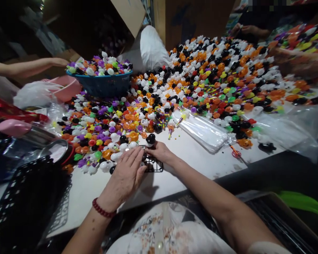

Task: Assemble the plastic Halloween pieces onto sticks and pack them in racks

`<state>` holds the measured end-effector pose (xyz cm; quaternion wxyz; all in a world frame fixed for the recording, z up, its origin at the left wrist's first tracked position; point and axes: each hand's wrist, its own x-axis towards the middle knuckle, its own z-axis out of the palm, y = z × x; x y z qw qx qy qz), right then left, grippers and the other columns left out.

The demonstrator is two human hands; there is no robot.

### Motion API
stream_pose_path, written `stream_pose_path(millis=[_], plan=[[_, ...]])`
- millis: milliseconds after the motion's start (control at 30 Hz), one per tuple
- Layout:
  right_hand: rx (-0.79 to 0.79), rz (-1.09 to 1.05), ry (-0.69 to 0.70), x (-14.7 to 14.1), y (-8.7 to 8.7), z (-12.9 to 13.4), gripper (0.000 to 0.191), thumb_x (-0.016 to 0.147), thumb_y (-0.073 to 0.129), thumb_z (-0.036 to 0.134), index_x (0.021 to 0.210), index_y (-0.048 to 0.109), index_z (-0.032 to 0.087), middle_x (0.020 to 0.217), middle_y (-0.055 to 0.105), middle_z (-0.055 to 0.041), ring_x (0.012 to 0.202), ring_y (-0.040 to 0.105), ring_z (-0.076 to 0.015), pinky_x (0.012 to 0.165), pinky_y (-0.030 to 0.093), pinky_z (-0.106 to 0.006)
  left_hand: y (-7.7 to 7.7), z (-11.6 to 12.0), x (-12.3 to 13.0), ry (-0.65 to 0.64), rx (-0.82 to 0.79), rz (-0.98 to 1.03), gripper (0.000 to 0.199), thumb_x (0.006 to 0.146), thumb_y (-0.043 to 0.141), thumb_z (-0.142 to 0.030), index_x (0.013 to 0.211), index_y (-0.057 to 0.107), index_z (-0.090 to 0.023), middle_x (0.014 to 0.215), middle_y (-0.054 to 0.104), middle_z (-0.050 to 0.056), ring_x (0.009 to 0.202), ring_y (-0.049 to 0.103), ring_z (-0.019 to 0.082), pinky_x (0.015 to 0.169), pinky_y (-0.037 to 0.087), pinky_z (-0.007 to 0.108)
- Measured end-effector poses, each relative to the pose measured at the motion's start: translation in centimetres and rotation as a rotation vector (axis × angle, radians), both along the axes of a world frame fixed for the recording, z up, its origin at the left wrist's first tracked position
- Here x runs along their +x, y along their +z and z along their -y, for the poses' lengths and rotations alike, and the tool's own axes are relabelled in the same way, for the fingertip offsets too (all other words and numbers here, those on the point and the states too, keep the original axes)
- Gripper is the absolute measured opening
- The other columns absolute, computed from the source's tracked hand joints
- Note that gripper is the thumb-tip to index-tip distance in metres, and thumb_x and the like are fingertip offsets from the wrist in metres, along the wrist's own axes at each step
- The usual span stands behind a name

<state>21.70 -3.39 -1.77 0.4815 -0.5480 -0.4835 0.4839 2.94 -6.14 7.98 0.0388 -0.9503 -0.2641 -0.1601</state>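
On the table in front of me lies a small black plastic grid frame (158,167), partly covered by my hands. My left hand (127,171), with a dark red bead bracelet at the wrist, lies over the frame's left side, its fingers stretched out. My right hand (160,152) is at the frame's far right, thumb and fingers closed at the base of a small black-and-white plastic toy (150,139). Its exact grip is partly hidden. White, black and orange toys (134,136) lie close beyond my fingers.
A large heap of small coloured toys (201,67) covers the table's far side. A blue basin (103,84) holds more. Clear plastic bags (201,131), orange scissors (235,153), stacked black grids (26,204) and a metal cup (55,151) surround me. Other people's arms (29,67) reach in.
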Motion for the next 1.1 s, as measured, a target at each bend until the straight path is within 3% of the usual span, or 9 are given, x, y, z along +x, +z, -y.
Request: stream_pose_path(millis=[233, 500, 667, 800, 1000, 1100], plan=[[0.065, 0.338, 0.102, -0.3, 2.2, 0.5, 0.014, 0.080, 0.063, 0.014, 0.092, 0.069, 0.018, 0.089, 0.073, -0.0050, 0.083, 0.064, -0.0205, 0.077, 0.047, -0.030, 0.4, 0.6, 0.1, 0.013, -0.007, -0.021, 0.046, 0.099, 0.042, -0.027, 0.142, 0.044, -0.010, 0.143, 0.054, 0.018, 0.134, 0.046, 0.029, 0.111, 0.039, 0.050], [0.195, 0.481, 0.227, -0.6, 1.0, 0.4, 0.026, 0.080, 0.057, 0.010, 0.102, 0.069, 0.016, 0.094, 0.074, -0.0076, 0.084, 0.065, -0.0219, 0.077, 0.049, -0.029, 1.3, 1.3, 0.7, 0.117, -0.019, -0.013, 0.046, 0.100, 0.042, -0.032, 0.140, 0.048, -0.011, 0.146, 0.051, 0.016, 0.135, 0.046, 0.028, 0.110, 0.036, 0.046], [0.223, 0.526, 0.232, -1.6, 1.0, 0.2, 0.018, 0.082, 0.060, 0.014, 0.096, 0.072, 0.017, 0.100, 0.075, -0.0074, 0.087, 0.066, -0.0219, 0.079, 0.051, -0.029, 1.4, 0.2, 1.9, 0.109, 0.017, -0.064, 0.050, 0.101, 0.039, -0.039, 0.144, 0.045, -0.013, 0.154, 0.042, 0.012, 0.141, 0.039, 0.028, 0.108, 0.033, 0.045], [0.199, 0.600, 0.106, -0.1, 1.4, 0.5, 0.014, 0.085, 0.063, 0.020, 0.097, 0.069, 0.020, 0.096, 0.074, -0.0031, 0.084, 0.065, -0.0186, 0.078, 0.051, -0.027, 0.8, -0.6, 2.4, 0.116, 0.056, -0.069, 0.047, 0.102, 0.037, -0.038, 0.140, 0.050, -0.013, 0.151, 0.047, 0.013, 0.139, 0.043, 0.028, 0.105, 0.034, 0.045], [-0.025, 0.816, -0.347, 6.5, 2.5, -0.4, 0.046, 0.086, 0.067, 0.043, 0.120, 0.054, 0.015, 0.109, 0.064, -0.0143, 0.098, 0.062, -0.0267, 0.084, 0.048, -0.038, 1.1, -0.6, 2.4, 0.119, 0.076, -0.084, 0.047, 0.102, 0.036, -0.041, 0.137, 0.051, -0.014, 0.149, 0.048, 0.014, 0.134, 0.048, 0.028, 0.106, 0.034, 0.046], [-0.121, 0.896, -0.413, 8.5, 2.7, -1.5, 0.046, 0.079, 0.073, 0.039, 0.116, 0.058, 0.016, 0.112, 0.064, -0.0163, 0.103, 0.061, -0.0300, 0.086, 0.046, -0.038, 1.7, -1.0, 3.0, 0.137, 0.063, -0.091, 0.049, 0.101, 0.037, -0.043, 0.139, 0.049, -0.014, 0.152, 0.044, 0.015, 0.135, 0.046, 0.029, 0.104, 0.036, 0.046]])
